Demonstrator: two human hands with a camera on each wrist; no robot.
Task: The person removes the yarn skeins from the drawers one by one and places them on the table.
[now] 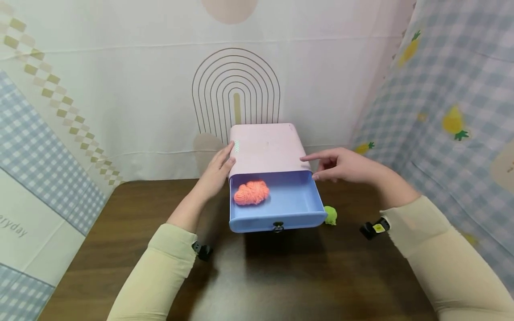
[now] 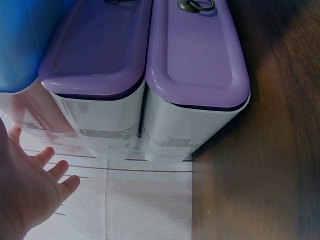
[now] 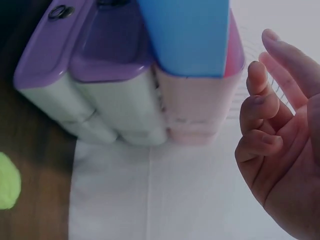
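A pink drawer box [image 1: 267,149] has its blue drawer [image 1: 291,198] pulled out toward me. Inside it, on the left, lies a bundle of coral yarn [image 1: 251,192]. My left hand [image 1: 215,174] rests against the pink box's left side, its fingertips at the top edge; the left wrist view shows those fingers spread and relaxed. On the other side, my right hand [image 1: 341,166] has its index fingertip at the box's right edge. Its other fingers are loosely bent with nothing in them, as the right wrist view shows.
Below the pink box are two white drawer boxes with purple fronts [image 2: 200,55] and ring pulls. A bright green ball [image 1: 331,215] sits on the dark wooden table [image 1: 321,276] to the right. Printed cloth [image 1: 152,89] hangs behind and along both sides.
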